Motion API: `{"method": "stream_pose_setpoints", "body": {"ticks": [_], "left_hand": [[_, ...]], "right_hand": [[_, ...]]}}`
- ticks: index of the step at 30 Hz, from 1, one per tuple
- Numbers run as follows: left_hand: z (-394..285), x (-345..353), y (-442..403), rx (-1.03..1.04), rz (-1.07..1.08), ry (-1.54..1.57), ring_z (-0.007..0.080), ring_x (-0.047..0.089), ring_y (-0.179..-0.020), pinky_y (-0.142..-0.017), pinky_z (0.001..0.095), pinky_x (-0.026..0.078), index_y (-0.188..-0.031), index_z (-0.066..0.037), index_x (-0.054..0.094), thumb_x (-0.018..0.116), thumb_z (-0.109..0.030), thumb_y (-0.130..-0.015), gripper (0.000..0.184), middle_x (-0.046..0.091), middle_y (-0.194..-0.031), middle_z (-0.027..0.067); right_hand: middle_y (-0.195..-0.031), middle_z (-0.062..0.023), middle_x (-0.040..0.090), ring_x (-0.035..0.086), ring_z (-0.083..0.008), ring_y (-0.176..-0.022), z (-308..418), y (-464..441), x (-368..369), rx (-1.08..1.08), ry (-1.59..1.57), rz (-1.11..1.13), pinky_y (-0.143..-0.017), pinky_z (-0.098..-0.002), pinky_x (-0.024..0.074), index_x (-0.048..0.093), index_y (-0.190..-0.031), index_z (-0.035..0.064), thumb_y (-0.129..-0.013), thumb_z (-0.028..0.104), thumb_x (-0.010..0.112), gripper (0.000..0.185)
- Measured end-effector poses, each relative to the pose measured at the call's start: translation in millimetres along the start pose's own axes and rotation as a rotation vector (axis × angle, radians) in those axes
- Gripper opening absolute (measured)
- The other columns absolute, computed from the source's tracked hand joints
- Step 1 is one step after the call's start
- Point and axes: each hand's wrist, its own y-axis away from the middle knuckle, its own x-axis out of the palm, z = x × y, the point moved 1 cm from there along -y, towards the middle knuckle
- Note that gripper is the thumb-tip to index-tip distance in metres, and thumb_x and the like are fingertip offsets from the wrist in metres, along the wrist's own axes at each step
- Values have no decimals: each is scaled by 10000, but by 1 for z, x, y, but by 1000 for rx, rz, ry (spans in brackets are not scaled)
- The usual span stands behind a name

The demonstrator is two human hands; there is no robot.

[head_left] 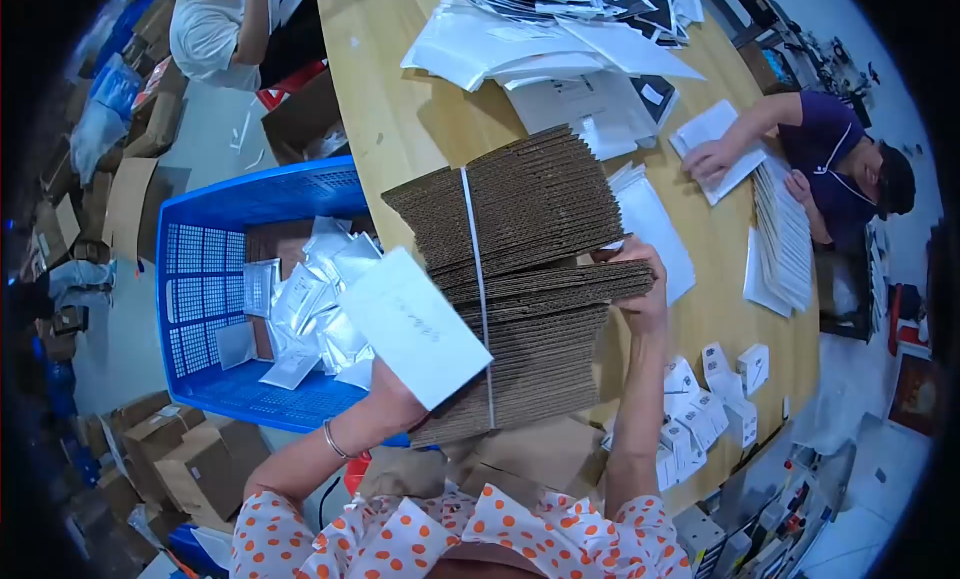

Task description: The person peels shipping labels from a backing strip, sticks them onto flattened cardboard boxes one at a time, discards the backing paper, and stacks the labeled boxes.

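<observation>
A thick stack of flat brown cardboard [540,204], bound by a white strap [475,244], stands at the near edge of the wooden table. My right hand [640,279] is closed round a few cardboard layers at the stack's right side. A white card with handwriting [415,327] lies against the stack's left side. Behind and below the card is my left hand [395,391], its fingers hidden. To the left, a blue plastic basket [200,379] holds a pile of silvery-white packets [310,304].
White envelopes [490,54] are heaped at the table's far end. Small white boxes [700,414] sit at the right. A co-worker's hand [710,159] rests on white envelopes; another person [215,29] is at upper left. Cardboard boxes [205,469] fill the lower left floor.
</observation>
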Motion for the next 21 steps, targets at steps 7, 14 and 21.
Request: {"method": "stream_pose_setpoints", "body": {"ticks": [7,14,21], "left_hand": [[-20,-33,-59,352,-273,-429,292,573,-994,-884,400,445,-1215,-71,483,602,-34,-782,450,546,-1167,142],[-49,17,-157,687,-143,-891,384,496,-1042,-815,464,414,-1009,-51,633,580,-97,-696,320,595,-1043,155],[-30,20,-170,787,-136,-890,340,501,-1001,-858,456,401,-1039,-101,632,577,-90,-707,337,594,-1091,115]], "right_hand": [[-985,-111,605,569,-232,-869,3,1,4,56,-35,-130,-840,-339,439,604,-973,30,-416,173,836,619],[-1001,-77,584,538,-220,-924,20,1,-4,196,146,-16,-870,-335,398,607,-986,44,-407,186,885,658],[-1028,-96,606,549,-203,-939,-16,17,-31,131,69,-113,-871,-297,411,597,-1003,23,-417,195,859,664]]}}
